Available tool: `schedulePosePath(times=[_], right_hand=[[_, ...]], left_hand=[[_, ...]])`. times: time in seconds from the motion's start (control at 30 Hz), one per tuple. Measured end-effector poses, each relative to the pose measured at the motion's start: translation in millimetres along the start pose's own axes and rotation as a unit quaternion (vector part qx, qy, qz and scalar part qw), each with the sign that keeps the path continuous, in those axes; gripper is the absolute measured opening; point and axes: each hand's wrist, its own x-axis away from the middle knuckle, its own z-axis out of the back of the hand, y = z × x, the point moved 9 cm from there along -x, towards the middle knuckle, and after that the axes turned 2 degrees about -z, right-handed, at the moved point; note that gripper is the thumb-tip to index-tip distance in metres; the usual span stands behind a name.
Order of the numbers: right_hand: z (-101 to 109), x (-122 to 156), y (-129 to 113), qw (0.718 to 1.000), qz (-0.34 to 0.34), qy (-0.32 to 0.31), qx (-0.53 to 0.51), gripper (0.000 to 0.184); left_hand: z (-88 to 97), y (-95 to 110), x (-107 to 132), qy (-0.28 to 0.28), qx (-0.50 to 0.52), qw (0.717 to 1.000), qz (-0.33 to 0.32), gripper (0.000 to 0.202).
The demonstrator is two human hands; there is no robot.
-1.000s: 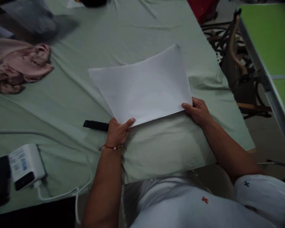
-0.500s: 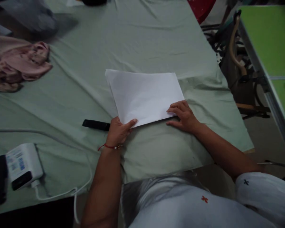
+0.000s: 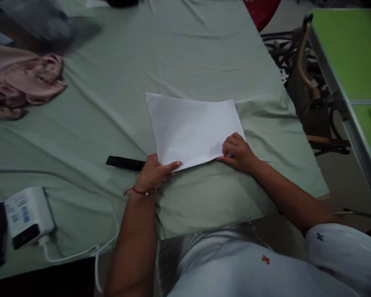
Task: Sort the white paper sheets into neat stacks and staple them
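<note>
Comprises one white paper (image 3: pixel 194 128), centre; one black strip (image 3: pixel 125 163), eight o'clock. Has paper pinched at seven by one left hand (image 3: pixel 154 172), thumb atop; at four by one right hand (image 3: pixel 238 154), fingers curled together.

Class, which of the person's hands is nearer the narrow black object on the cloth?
Left. The left hand is at the right end of the narrow black object, contact unclear; the right hand is farther right, on the white paper.
</note>
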Motion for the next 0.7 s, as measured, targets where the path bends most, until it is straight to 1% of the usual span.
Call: schedulePosePath(times=[0.1, 0.2, 0.33, 0.47, 0.63, 0.7], right_hand=[[-1.7, -0.5, -3.3, 1.000, 0.009, -0.015, -0.012, 0.044], [-1.2, -0.8, -5.9, 1.000, 0.020, -0.012, -0.014, 0.043], [-1.3, -0.7, -4.5, 1.000, 0.018, -0.007, -0.007, 0.040], [0.2, -0.2, -6.4, 0.999, 0.032, 0.001, -0.027, 0.042], [-1.9, -1.6, 0.0, 1.000, -0.016, -0.015, -0.010, 0.042], [-1.2, -2.1, 0.1, 1.000, -0.022, -0.016, -0.012, 0.041]], left_hand=[[3.2, -1.5, -0.7, 0.010, 0.021, 1.000, 0.010, 0.052], [4.3, -0.4, -0.8, 0.025, 0.051, 0.998, 0.017, 0.057], [-0.1, 2.3, -0.2, 0.007, 0.038, 0.999, 0.023, 0.057], [0.8, 3.2, 2.9, 0.014, 0.045, 0.998, 0.043, 0.054], [-1.1, 5.3, 4.2, 0.004, 0.047, 0.998, 0.038, 0.051], [-1.4, 4.7, 3.9, 0.002, 0.049, 0.998, 0.039, 0.050]])
